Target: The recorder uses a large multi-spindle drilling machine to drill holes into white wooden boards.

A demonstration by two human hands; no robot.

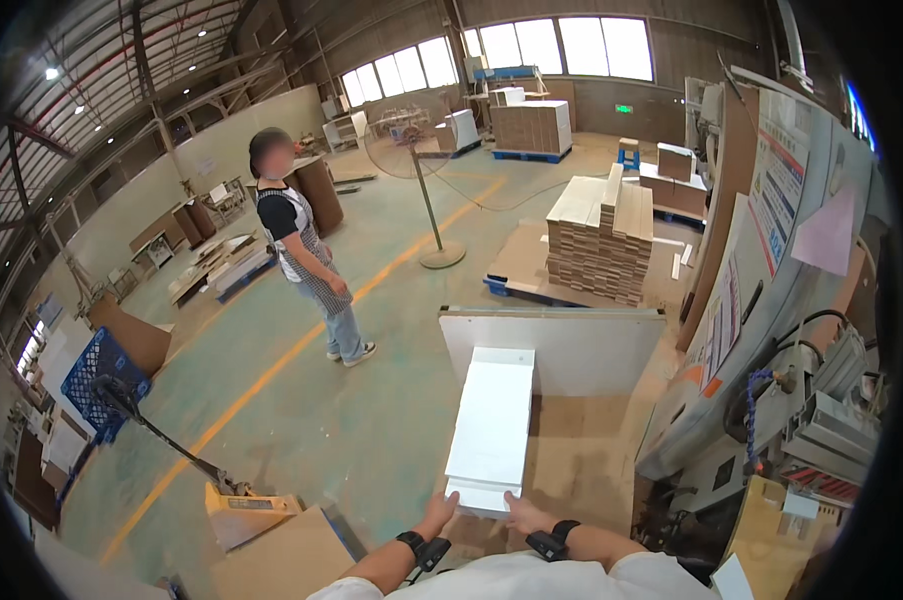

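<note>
Both hands at the near end of a stack of white panels (491,425). Left hand (438,512) against the stack's near-left corner, fingers spread along the edge; right hand (523,515) against the near-right corner, fingers flat on the end face. Whether gripping or merely pressing, cannot tell. Black wristbands on both wrists.

Stack: flat, smooth, rectangular boards, lying lengthwise away from the body on a brown board surface (581,450), far end close to an upright white panel (551,345). Grey machine (771,380) with hoses and metal parts just to the right.

Blue plastic crate (96,380) at far left, contents not clear. Yellow pallet jack (236,500) at lower left, long black handle tilted. Further off, a pallet of pale wooden strips (601,240), neatly layered. Standing fan (416,150) on a round base. Person in a checked apron (306,250) on the green concrete floor (371,420).
</note>
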